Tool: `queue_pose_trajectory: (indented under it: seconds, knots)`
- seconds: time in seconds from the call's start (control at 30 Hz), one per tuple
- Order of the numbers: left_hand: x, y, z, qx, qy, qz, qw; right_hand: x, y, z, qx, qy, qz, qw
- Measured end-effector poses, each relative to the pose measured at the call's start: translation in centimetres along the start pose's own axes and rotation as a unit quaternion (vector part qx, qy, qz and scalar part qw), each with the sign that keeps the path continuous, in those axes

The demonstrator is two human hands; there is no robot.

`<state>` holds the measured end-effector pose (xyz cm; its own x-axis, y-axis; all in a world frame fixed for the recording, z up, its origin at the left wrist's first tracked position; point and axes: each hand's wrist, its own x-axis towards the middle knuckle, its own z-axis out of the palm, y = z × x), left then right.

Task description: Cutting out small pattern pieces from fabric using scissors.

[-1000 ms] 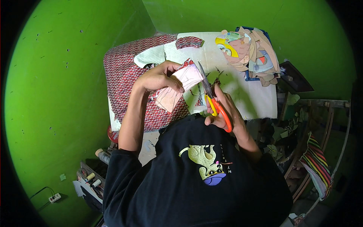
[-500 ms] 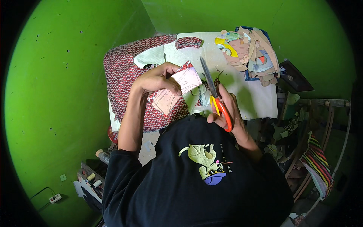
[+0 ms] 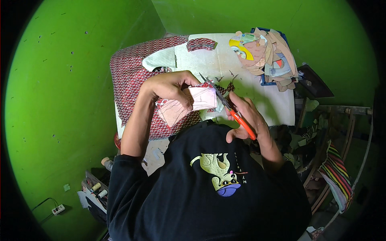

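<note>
My left hand [image 3: 169, 89] is closed on a pale pink card pattern piece [image 3: 204, 99] with dark lines drawn on it, thumb on top. Red patterned fabric [image 3: 206, 84] peeks out along the card's far edge. In my right hand [image 3: 250, 111] is a pair of scissors [image 3: 243, 123] with orange handles, blades pointing away and leftward. The blades lie at the card's right end, over the fabric margin; whether they are biting into it I cannot tell. Small dark red fabric scraps [image 3: 230, 86] lie just beyond the blades.
A large red patterned cloth [image 3: 130, 76] covers the table's left side, with a pale green-white piece [image 3: 161, 60] on it. A cut red piece [image 3: 201, 44] lies at the back. Card patterns [image 3: 273, 52] fill a blue crate at the back right. Thread spools [image 3: 96, 187] stand lower left.
The scissors have moved in to the card's right end and tilted leftward. My left hand and the card have turned slightly, the card's right end coming nearer to me.
</note>
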<state>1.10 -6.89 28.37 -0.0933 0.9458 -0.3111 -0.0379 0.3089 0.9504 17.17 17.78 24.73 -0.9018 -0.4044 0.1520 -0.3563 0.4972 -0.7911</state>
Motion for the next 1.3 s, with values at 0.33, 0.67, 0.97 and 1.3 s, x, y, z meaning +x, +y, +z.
queue_pose_trajectory:
  seconds: [0.33,0.67,0.97,1.3]
  knots:
    - [0.0,-0.2,-0.4,-0.024,0.015,0.001,1.000,-0.1,0.0,0.0,0.084,-0.003,0.086,0.993]
    - [-0.5,-0.2,-0.4,-0.055,-0.012,-0.010,0.998,-0.7,1.2,0.0,0.076,0.148,0.067,0.984]
    - [2.1,-0.5,0.9,0.073,-0.054,-0.021,0.996,3.4,-2.3,1.3,0.318,0.191,0.125,0.920]
    - [-0.7,-6.3,-1.2,-0.078,0.289,0.083,0.951,2.6,-1.3,2.9,0.233,0.298,0.129,0.917]
